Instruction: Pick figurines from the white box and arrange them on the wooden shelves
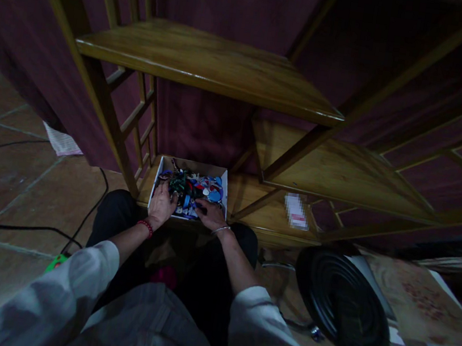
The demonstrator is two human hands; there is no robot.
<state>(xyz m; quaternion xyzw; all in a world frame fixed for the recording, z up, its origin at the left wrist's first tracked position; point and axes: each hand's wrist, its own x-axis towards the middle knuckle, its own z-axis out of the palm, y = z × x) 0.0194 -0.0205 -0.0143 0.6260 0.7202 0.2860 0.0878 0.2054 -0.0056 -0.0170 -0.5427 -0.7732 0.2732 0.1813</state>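
A white-walled shallow box (pixel 224 186) sits on the low wooden shelf, filled with a jumble of small items (pixel 198 188) in blue, red, white and dark green. Some look like ribbons or cords with flat round pieces, too small to name. At the box's left front, my left hand (pixel 161 203) reaches in with its fingers curled into a dark green and black bunch. My right hand (pixel 211 216) comes over the front right edge, its fingers bent down among blue pieces. What either hand holds is hidden by the fingers and the dim light.
A wooden shelf board (pixel 212 64) juts out above the box, with slanting posts on both sides. A blurred white packet (pixel 295 211) lies on the shelf to the right. On the floor stand a round black ridged object (pixel 341 303) at right and a black cable (pixel 12 225) at left.
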